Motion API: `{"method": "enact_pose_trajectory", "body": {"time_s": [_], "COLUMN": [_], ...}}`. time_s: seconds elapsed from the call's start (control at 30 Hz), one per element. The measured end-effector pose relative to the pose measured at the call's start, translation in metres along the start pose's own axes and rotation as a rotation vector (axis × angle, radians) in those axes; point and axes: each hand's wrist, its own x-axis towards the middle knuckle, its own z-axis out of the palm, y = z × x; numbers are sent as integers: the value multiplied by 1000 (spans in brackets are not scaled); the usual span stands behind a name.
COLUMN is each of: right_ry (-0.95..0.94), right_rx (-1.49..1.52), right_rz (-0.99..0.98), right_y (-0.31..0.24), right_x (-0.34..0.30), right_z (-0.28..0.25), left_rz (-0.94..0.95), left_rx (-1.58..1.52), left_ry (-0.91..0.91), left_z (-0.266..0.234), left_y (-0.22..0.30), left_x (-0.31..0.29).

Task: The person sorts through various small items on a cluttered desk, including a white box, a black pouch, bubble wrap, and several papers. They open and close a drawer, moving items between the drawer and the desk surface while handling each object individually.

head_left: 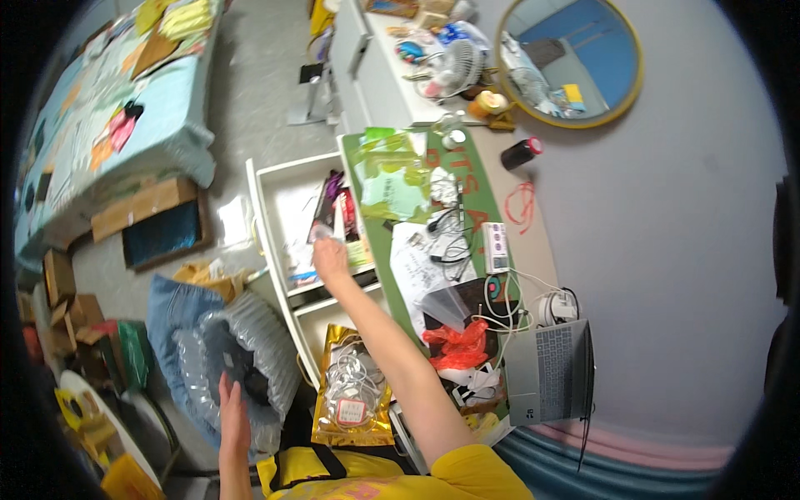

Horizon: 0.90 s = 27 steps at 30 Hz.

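My right hand (331,257) reaches into the open white drawer (287,187) left of the desk. Its fingers are bent together around a small pale, partly see-through thing that I cannot make out. Near it in the drawer lie a dark flat box, a purple crumpled item (334,185), a red packet (347,217) and some papers. My left hand (234,412) hangs with its fingers stretched out and holds nothing. Beside it is clear inflated air-cushion wrap (271,342) lying by blue denim (179,308). A gold-edged clear bag of white cables (354,387) rests below my right forearm.
On the green desk mat (379,242) are papers, cables, a white power strip (495,247), a red plastic bag (458,343) and an open laptop (546,375). A dark bottle (521,153), fan (460,71) and round mirror (571,62) stand farther off. Cardboard boxes (162,218) and a bed (158,108) are left.
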Motion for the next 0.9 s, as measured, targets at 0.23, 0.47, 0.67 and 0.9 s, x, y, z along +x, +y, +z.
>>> {"method": "enact_pose_trajectory", "body": {"time_s": [0.23,0.47,0.67,0.9], "right_ry": [466,308,308,390], "right_rx": [382,-35,-148,-27], "right_rz": [-74,340,416,715], "right_y": [23,175,246,302], "right_x": [-25,-38,7,80], "right_z": [-170,-190,-170,-166], "left_rz": [3,-36,-36,-34], "left_rx": [32,8,-3,69], "left_ry": [-66,-5,-25,2], "left_z": [-10,-7,-8,-1], "left_y": [-14,-12,-12,-7], "left_x": [16,18,21,17]}}
